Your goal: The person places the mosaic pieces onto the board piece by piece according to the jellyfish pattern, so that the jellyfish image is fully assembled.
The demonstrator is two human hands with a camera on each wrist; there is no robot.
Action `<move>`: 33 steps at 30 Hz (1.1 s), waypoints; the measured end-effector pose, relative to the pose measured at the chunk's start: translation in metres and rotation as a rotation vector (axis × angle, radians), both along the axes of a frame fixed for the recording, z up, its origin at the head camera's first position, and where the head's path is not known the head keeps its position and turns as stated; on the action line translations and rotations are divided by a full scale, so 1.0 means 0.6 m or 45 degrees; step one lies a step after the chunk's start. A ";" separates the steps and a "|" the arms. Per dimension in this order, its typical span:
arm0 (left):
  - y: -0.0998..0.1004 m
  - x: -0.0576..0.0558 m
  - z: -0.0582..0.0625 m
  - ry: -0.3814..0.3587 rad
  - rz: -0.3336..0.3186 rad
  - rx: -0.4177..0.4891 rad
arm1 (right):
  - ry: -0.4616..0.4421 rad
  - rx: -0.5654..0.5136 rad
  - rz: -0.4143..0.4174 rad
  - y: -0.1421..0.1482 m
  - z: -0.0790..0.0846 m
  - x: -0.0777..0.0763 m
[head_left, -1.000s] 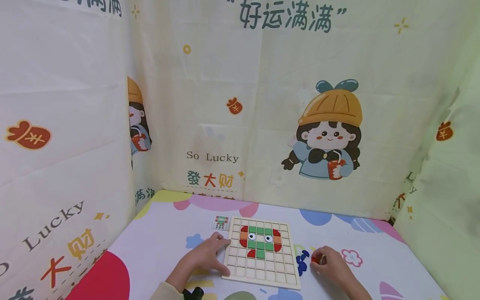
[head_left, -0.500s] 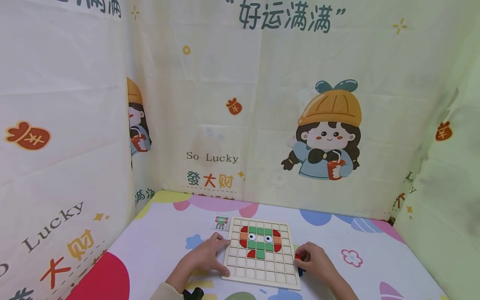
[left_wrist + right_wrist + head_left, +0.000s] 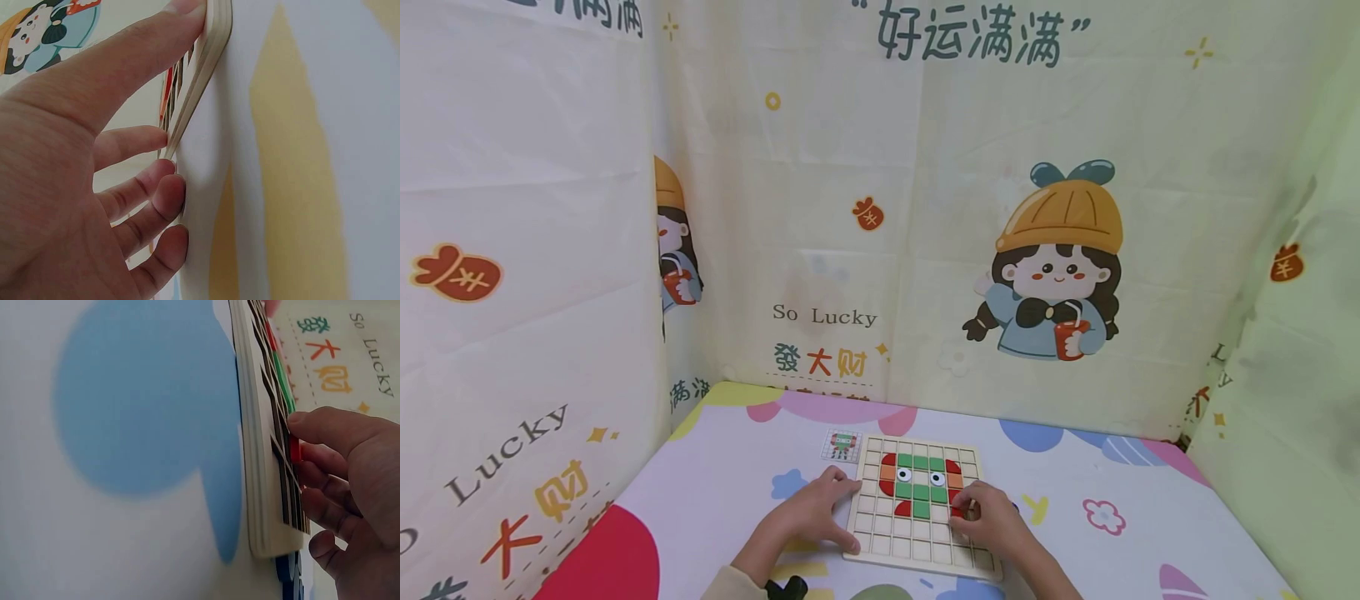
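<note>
A light wooden grid board (image 3: 901, 547) lies on the table, with green, red and orange tiles and two eye tiles forming a face-like pattern. My left hand (image 3: 812, 508) rests at its left edge. The thumb touches the near left corner and the index finger touches farther up the edge, as the left wrist view also shows. Over the board's right part, my right hand (image 3: 992, 521) pinches a small red tile (image 3: 295, 450) between thumb and fingers. In the right wrist view the tile is low against the grid; whether it sits inside a cell cannot be told.
A small pattern card (image 3: 841, 445) lies by the board's far left corner. Dark blue tiles (image 3: 286, 567) sit beside the board's right edge, mostly hidden by the right hand in the head view. Printed curtains (image 3: 820, 250) stand behind the table and at both sides.
My right hand has moved left with the red tile, from the table beyond the blue tiles to over the board's right side. The left hand and board have stayed put.
</note>
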State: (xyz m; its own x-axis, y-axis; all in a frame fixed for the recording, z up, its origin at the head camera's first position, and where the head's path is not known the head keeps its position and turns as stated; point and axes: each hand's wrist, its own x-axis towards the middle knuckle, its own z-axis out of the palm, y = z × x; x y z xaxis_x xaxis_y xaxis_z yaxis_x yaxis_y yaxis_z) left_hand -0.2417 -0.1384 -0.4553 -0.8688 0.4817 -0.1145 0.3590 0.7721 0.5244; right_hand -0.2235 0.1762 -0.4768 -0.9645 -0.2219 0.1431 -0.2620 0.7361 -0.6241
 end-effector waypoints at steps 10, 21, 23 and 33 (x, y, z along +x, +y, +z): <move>0.000 0.000 -0.003 -0.013 0.002 0.002 | -0.027 -0.014 0.005 -0.009 0.007 0.008; -0.001 -0.001 -0.004 -0.010 -0.003 0.012 | -0.018 -0.005 0.019 -0.002 0.008 0.009; -0.001 -0.001 -0.003 -0.012 -0.002 0.012 | -0.014 -0.004 0.026 -0.002 0.008 0.008; 0.000 -0.001 0.000 -0.024 0.003 0.010 | -0.008 -0.021 0.062 -0.011 0.006 0.000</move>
